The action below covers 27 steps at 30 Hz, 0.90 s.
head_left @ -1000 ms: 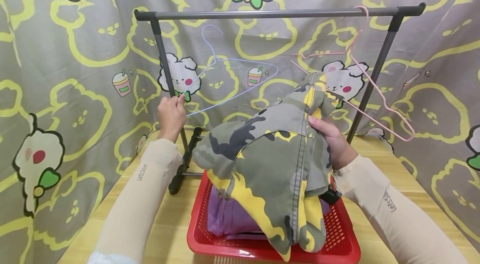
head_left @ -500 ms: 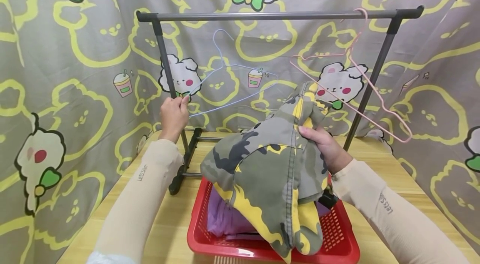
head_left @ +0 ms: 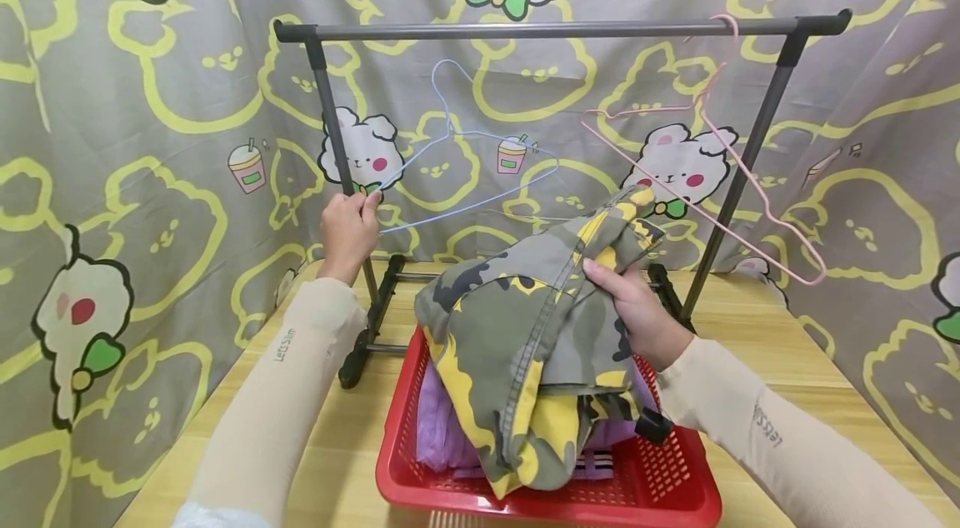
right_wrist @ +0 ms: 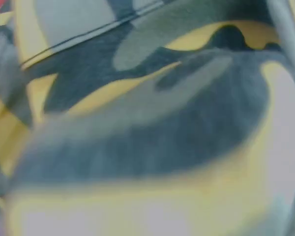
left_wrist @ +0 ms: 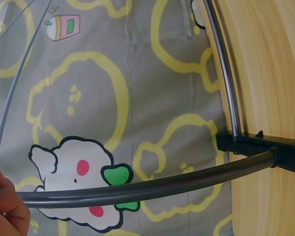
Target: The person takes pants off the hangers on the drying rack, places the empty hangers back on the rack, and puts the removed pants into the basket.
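Note:
My left hand (head_left: 349, 235) grips one end of a light blue clothes hanger (head_left: 480, 203), beside the left post of the rack. The hanger's hook points up, below the rack's bar and off it. In the left wrist view the fingers (left_wrist: 7, 206) pinch the hanger's wire at the lower left. My right hand (head_left: 641, 307) holds a bunched camouflage garment (head_left: 495, 345) in grey, olive and yellow, its thumb on top near a seam. The garment hangs over the red basket. Its folds fill the right wrist view, where the camouflage cloth (right_wrist: 137, 142) hides the fingers.
A grey clothes rack (head_left: 555, 30) stands on the wooden table (head_left: 795, 395). A pink hanger (head_left: 765, 203) hangs from its bar at the right. The red basket (head_left: 442, 499) in front holds purple clothing (head_left: 446, 428). A patterned curtain (head_left: 165, 95) surrounds the table.
My right hand has moved down and left with the camouflage garment, which now sits lower over the basket. The blue hanger has shifted slightly right and down in my left hand.

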Available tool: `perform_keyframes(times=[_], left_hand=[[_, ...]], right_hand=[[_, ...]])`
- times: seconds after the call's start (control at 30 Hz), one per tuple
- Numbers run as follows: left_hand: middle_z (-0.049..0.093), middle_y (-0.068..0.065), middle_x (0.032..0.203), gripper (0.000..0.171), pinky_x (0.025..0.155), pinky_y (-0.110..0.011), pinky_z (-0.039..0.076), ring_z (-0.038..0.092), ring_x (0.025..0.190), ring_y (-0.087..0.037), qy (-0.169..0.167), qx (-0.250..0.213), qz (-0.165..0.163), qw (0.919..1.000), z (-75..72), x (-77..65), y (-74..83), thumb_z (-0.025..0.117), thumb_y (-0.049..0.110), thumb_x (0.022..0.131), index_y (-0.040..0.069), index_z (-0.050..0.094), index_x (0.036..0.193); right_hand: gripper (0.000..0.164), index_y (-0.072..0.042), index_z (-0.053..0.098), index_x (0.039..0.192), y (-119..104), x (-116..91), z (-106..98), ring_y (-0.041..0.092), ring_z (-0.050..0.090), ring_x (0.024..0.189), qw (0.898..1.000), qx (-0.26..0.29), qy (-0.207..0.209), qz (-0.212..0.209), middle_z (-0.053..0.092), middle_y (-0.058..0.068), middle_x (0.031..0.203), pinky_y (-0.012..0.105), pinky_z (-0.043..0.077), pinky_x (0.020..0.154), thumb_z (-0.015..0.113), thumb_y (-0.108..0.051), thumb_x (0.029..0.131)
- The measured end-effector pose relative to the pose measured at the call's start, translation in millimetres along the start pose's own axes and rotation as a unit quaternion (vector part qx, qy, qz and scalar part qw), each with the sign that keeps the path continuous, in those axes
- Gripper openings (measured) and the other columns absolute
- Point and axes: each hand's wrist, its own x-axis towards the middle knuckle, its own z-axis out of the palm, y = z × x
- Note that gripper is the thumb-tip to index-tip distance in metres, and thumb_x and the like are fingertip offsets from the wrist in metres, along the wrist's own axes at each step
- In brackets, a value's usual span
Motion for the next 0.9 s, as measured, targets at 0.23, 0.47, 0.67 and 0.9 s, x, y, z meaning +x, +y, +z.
perform_keyframes(times=[0.23, 0.47, 0.67, 0.9], left_hand=[[0.044, -0.015, 0.069, 0.046, 0.065, -0.047, 0.035, 0.043, 0.07, -0.035, 0.006, -0.004, 0.0, 1.0, 0.8, -0.1, 1.9, 0.046, 0.036, 0.095, 0.0, 0.052, 0.066], [0.045, -0.015, 0.072, 0.047, 0.065, -0.046, 0.036, 0.044, 0.071, -0.033, -0.011, -0.001, -0.013, 0.9999, 1.7, -0.6, 3.5, 0.044, 0.039, 0.095, 0.001, 0.054, 0.068], [0.045, -0.014, 0.073, 0.047, 0.064, -0.045, 0.036, 0.043, 0.07, -0.032, -0.023, -0.004, -0.017, 0.9996, 1.7, -1.8, 5.1, 0.043, 0.04, 0.095, 0.002, 0.054, 0.069], [0.045, -0.014, 0.072, 0.046, 0.063, -0.045, 0.036, 0.044, 0.071, -0.032, -0.021, 0.002, -0.007, 0.9998, 2.7, -1.9, 7.1, 0.044, 0.038, 0.095, 0.001, 0.055, 0.07]], right_hand=[[0.029, -0.018, 0.037, 0.114, 11.7, -5.8, 12.5, 0.015, 0.064, 0.076, 0.994, 0.0, 0.1, 0.045, 0.064, 0.0, 0.091, 0.03, 0.051, 0.07, 0.055, -0.024, 0.092], [0.027, -0.017, 0.039, 0.109, 23.8, -13.0, 23.3, 0.014, 0.064, 0.075, 0.986, 0.01, 0.147, 0.081, 0.066, -0.001, 0.085, 0.031, 0.051, 0.07, 0.056, -0.028, 0.091], [0.031, -0.015, 0.04, 0.112, 33.7, -20.8, 31.4, 0.013, 0.064, 0.081, 0.977, -0.006, 0.203, 0.067, 0.064, -0.003, 0.09, 0.032, 0.05, 0.074, 0.058, -0.029, 0.09], [0.037, -0.016, 0.037, 0.118, 49.2, -35.8, 37.5, 0.018, 0.063, 0.089, 0.968, -0.012, 0.238, 0.082, 0.061, 0.003, 0.101, 0.035, 0.048, 0.08, 0.058, -0.027, 0.09]])
